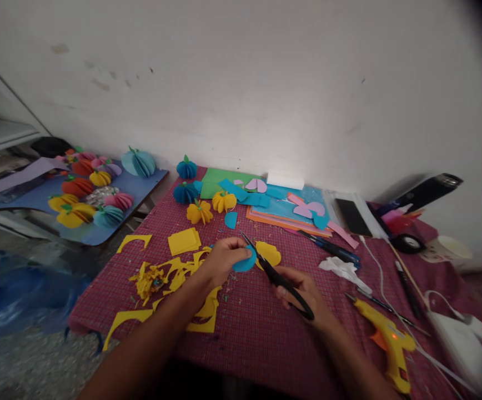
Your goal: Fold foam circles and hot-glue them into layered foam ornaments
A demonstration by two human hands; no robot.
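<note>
Between thumb and fingers, my left hand [229, 259] grips a blue paper circle [245, 263] above the table. My right hand [301, 294] is closed round the handles of black scissors [281, 281], whose blades lie at the circle's right edge. Whether the blades are biting into the paper I cannot tell. Just behind them are yellow paper rounds [268, 253]. A blue half-circle [231, 220] lies farther back. Yellow paper offcuts [178, 273] are spread beside and under my left forearm, and a stack of yellow squares [184, 241] sits behind them.
Yellow paper pumpkins [199, 212] and blue ones [186, 192] stand at the back left. Coloured sheets [274, 206] lie along the wall. At right are a yellow glue gun [386, 339], a utility knife [332, 249], a phone [352, 217] and a white cable [376, 266]. A blue side table [157, 180] holds more pumpkins.
</note>
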